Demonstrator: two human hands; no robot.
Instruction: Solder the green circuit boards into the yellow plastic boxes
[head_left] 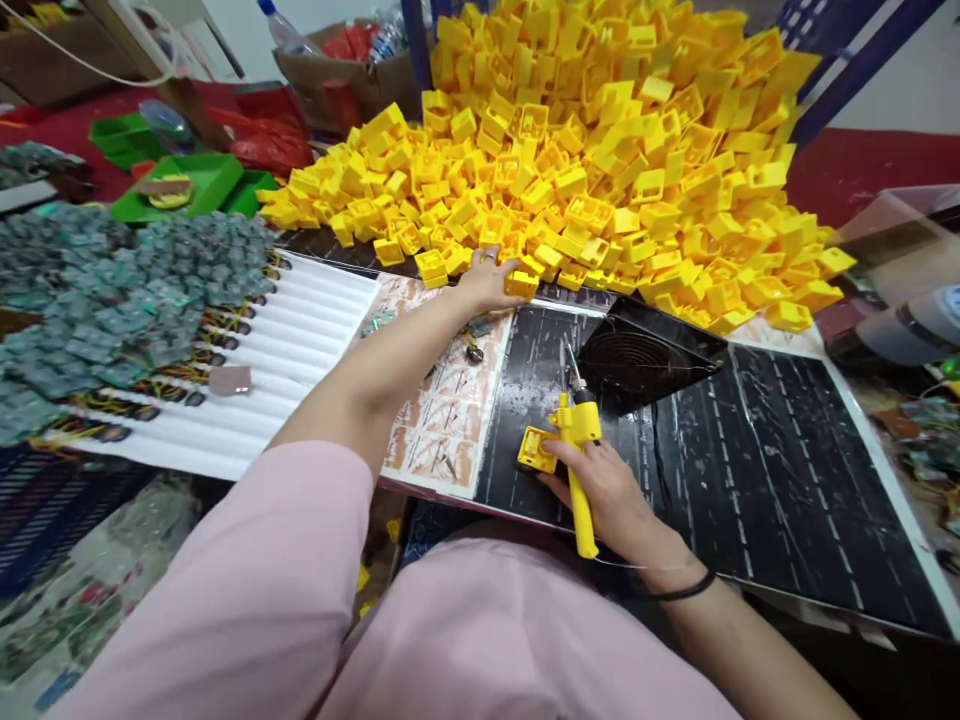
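Note:
My left hand (486,282) reaches to the front edge of a heap of yellow plastic cases (570,180). Its fingers are spread, with the thumb and a finger at a yellow case (523,287); a firm grip on it does not show. My right hand (604,485) is wrapped around a yellow soldering gun (581,470), whose metal tip points up and away. Beside that hand's fingertips, low over the black board, is another open yellow case (537,450); whether the fingers also pinch it I cannot tell.
A black fan-like box (645,355) stands beyond the soldering gun. Many small circuit boards with wires (135,290) lie on white ribbed foam (300,330) at left. Green trays (180,185) and a cardboard box (337,85) are behind. A small round wired part (474,354) lies near my left forearm.

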